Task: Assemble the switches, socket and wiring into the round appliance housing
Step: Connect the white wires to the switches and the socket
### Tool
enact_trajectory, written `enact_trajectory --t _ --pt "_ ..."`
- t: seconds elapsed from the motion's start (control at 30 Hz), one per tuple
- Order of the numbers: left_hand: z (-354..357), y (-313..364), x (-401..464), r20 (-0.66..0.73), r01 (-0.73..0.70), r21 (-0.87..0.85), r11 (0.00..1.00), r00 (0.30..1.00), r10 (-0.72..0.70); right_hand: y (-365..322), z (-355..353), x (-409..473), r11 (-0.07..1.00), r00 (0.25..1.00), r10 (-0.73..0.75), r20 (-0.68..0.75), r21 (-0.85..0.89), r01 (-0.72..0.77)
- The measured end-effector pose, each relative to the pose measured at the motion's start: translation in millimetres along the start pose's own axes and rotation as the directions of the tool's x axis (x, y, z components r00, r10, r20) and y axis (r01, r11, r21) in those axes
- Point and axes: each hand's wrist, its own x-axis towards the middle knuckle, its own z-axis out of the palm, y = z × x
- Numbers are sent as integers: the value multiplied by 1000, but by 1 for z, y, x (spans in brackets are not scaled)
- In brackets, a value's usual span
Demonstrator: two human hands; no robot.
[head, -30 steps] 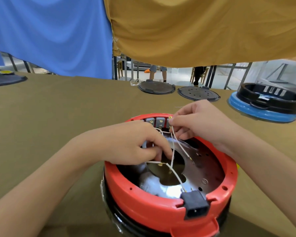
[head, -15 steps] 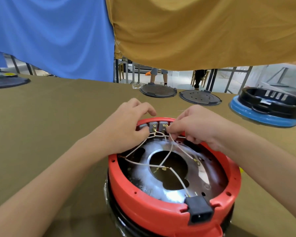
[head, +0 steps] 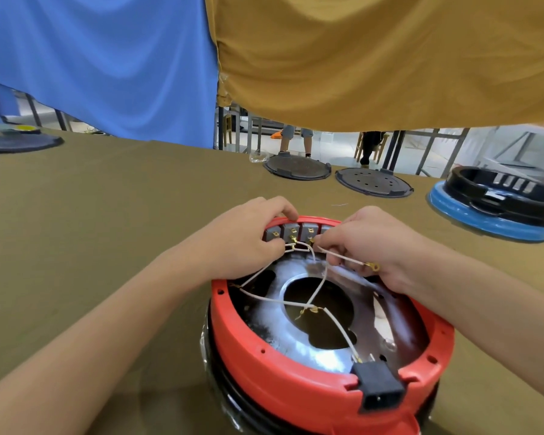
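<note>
Housing (head: 296, 381), red and round, sits on the olive table (head: 91, 230) before me. My left hand (head: 248, 243) grips its far rim by the switches (head: 292, 233); my right hand (head: 365, 246) pinches a white wire (head: 343, 257).

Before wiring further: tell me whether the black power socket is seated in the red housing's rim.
Seated. The black socket sits in a notch of the red housing rim, nearest the camera, a white wire running to it.

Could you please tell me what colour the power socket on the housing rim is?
Black; the socket shows clearly in the head view.
</note>
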Motion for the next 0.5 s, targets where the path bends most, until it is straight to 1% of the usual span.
enact_trajectory --t 0.07,0.27,0.5 --pt "0 0 0 7 0 1 1000 1000 0 -1 2 -1 997 999 36 22 62 -37" --pt "0 -2 0 12 -4 -3 1000 1000 4 -1 9 -3 972 994 104 16 209 -105" --pt "1 -3 1 10 -3 11 1000 1000 3 -1 7 -4 969 988 145 55 192 -153"
